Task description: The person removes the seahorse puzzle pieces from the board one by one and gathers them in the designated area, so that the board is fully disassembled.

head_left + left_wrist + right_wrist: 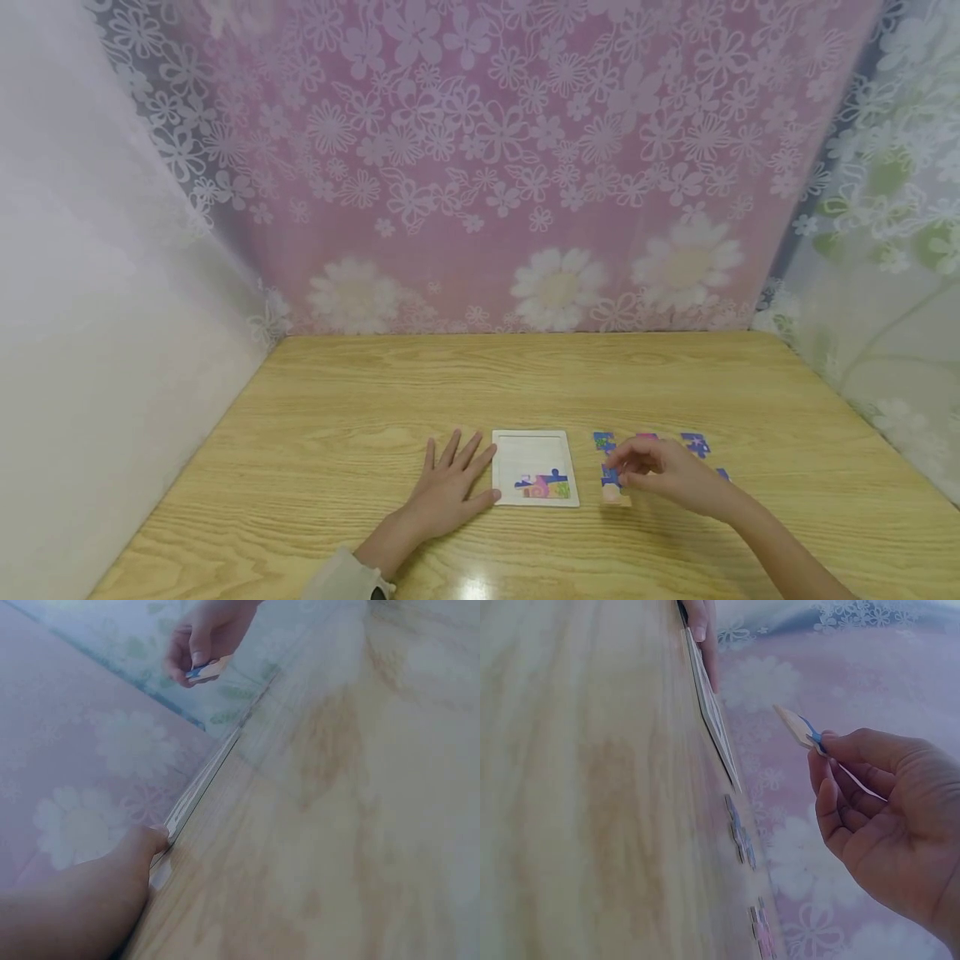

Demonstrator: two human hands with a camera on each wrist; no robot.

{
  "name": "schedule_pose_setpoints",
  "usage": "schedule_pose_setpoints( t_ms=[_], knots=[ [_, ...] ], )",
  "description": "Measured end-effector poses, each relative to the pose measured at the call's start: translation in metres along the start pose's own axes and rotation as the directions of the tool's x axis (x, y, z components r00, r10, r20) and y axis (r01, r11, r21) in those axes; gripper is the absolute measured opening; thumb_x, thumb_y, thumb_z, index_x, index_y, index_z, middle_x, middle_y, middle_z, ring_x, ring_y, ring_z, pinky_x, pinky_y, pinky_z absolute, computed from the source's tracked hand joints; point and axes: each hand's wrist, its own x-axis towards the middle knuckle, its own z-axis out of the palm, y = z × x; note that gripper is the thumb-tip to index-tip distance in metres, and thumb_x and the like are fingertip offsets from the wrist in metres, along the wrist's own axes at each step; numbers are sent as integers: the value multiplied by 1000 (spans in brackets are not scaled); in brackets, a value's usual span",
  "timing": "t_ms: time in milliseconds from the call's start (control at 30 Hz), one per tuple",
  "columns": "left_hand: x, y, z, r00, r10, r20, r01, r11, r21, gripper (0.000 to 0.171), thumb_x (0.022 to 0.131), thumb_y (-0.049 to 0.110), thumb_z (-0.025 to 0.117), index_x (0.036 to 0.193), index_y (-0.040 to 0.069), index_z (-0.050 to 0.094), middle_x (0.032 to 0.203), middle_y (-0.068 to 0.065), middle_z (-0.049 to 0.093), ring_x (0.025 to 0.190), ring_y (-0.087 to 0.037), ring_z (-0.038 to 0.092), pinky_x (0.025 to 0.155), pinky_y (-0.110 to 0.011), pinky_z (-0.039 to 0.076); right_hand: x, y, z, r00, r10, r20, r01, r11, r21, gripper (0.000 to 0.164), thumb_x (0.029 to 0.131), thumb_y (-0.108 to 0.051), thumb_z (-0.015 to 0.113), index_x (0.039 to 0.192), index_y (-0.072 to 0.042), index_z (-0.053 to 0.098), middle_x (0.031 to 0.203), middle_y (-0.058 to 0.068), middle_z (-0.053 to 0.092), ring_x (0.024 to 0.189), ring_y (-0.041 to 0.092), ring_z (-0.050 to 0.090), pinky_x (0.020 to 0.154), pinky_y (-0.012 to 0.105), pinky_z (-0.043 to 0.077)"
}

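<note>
My right hand (667, 473) pinches a blue and peach jigsaw piece (799, 729) between thumb and fingers, raised above the table in both wrist views. In the head view that piece hangs just right of a white puzzle tray (528, 433). Joined pieces (546, 487) in pink, blue and yellow lie in the tray's lower right corner. My left hand (450, 492) lies with fingers spread on the table, thumb and fingertips at the tray's left edge.
Loose jigsaw pieces lie right of the tray: a blue and green one (603, 441), a pink one (647, 436) partly behind my right hand, and a blue and purple one (696, 443). A floral curtain (480, 208) borders the wooden table (375, 383) at the back.
</note>
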Motion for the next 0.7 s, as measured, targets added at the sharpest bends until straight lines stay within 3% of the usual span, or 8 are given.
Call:
schedule_pose_setpoints(
  t_ms=[300, 700],
  knots=[
    [1, -1, 2, 1000, -15, 5, 15, 1000, 15, 66, 93, 59, 29, 146, 19, 27, 150, -9, 17, 135, -37, 5, 100, -62, -4, -15, 7, 3, 999, 5, 54, -8, 998, 55, 15, 92, -6, 56, 104, 2, 59, 96, 8, 59, 79, 16, 57, 66, 28, 50],
    [1, 0, 1, 1000, -9, 0, 9, 1000, -4, 66, 93, 57, 31, 146, 17, 28, 150, -11, 18, 135, -38, 5, 99, -63, -4, -21, 28, 8, 997, 45, 63, -52, 992, 118, 17, 90, -6, 58, 103, 3, 59, 91, 10, 59, 78, 17, 57, 65, 28, 50]
  ],
)
